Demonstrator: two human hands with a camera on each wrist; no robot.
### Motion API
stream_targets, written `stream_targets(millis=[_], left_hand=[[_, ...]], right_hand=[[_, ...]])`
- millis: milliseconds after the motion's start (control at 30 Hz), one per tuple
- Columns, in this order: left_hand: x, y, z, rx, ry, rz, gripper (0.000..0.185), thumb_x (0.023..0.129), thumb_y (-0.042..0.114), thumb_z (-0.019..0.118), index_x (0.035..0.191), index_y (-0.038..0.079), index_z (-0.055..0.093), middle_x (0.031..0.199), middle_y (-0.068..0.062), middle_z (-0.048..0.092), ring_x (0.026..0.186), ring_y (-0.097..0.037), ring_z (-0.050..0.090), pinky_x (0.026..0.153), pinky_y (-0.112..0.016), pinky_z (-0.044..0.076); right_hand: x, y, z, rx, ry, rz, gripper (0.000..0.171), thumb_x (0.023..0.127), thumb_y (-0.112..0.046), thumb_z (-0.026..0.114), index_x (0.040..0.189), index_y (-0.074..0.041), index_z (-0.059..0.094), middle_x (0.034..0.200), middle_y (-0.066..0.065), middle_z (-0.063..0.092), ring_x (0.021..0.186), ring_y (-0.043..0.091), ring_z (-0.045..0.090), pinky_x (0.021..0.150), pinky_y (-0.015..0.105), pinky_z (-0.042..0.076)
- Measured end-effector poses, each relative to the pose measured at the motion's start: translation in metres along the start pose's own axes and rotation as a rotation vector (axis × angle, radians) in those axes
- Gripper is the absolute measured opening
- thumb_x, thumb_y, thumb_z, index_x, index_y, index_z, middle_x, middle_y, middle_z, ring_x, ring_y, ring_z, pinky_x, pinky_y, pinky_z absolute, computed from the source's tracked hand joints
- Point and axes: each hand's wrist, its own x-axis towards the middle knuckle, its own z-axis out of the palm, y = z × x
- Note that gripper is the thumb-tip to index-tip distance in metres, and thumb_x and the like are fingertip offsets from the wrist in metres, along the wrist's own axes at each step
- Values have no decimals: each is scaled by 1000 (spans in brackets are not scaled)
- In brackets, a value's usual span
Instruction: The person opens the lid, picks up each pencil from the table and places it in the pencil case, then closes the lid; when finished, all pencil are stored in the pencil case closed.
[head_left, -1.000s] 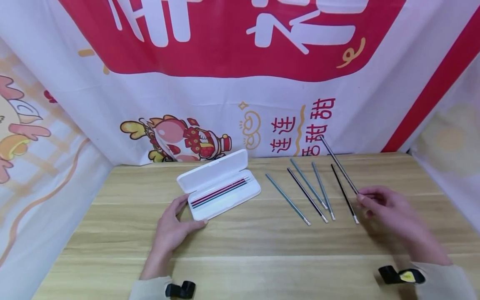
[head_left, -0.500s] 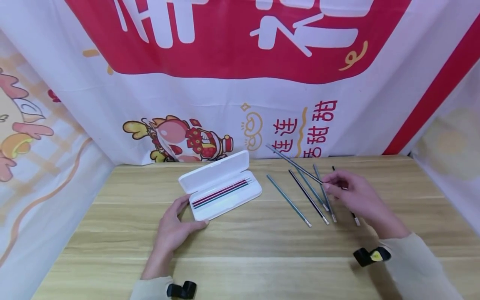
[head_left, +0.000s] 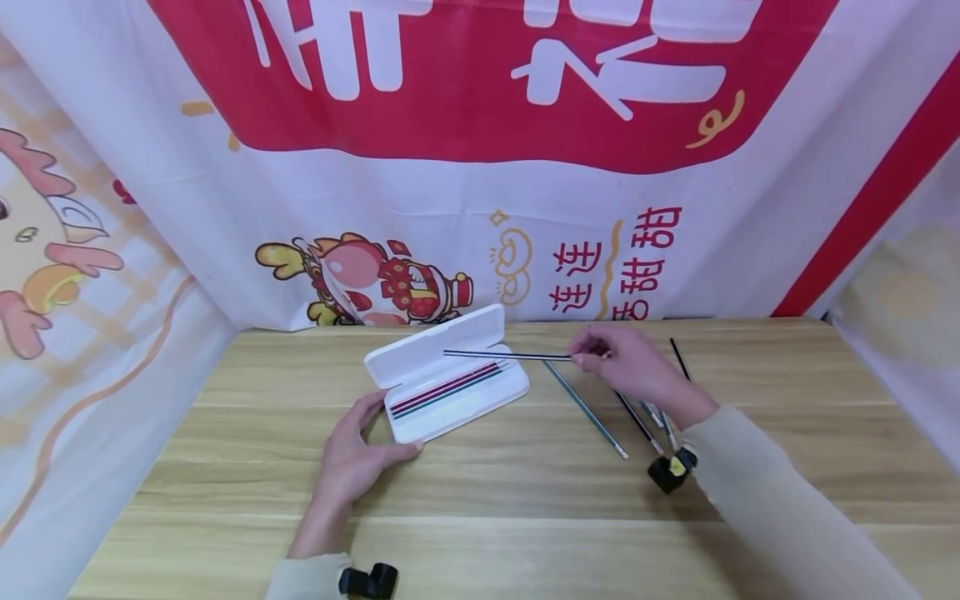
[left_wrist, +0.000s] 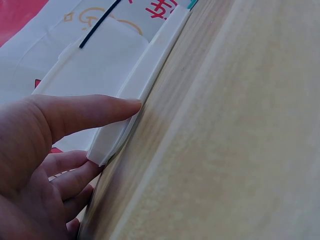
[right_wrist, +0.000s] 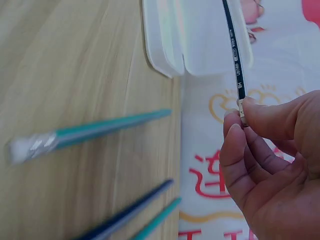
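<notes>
My left hand (head_left: 356, 458) grips the left end of an open white pencil case (head_left: 468, 414), thumb on its front wall and fingers at the back corner. The lid (head_left: 431, 348) stands tilted up at the back. Dark red and green pencils (head_left: 446, 390) lie side by side inside. My right hand (head_left: 630, 364) pinches a dark striped pencil (head_left: 510, 356) by its eraser end, between thumb and fingertips. In the right wrist view, "HB" shows on this held pencil (right_wrist: 235, 50). Its far end hangs above the case, in front of the lid.
A teal pencil (head_left: 588, 411) lies on the wooden table (head_left: 487, 533) right of the case. Several more pencils, including a dark one (head_left: 639, 423) and a black one (head_left: 679, 358), lie partly hidden under my right arm. A printed cloth (head_left: 420, 200) hangs behind the table.
My right hand has carried the dark pencil leftward from the right side to the case, its far end swinging to point left. My left hand has stayed on the case.
</notes>
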Motion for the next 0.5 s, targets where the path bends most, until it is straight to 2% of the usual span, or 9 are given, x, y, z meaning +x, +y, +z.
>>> stream_targets(millis=[367,500], left_hand=[[0,-1,0,3,8,19,102,74,28,98,162,18,46,170,-14,46,164,-41,30,134,-68,17],[0,-1,0,-6,8,24,102,74,27,98,161,18,47,169,-15,47,163,-41,31,134,-68,17]], right_hand=[[50,-16,27,-8,-46,-59,13,104,-9,67,113,-6,75,108,10,74,103,25,66,94,41,57],[59,-17,40,1,-67,-59,10,103,-7,67,109,-7,75,106,9,74,101,23,66,91,38,58]])
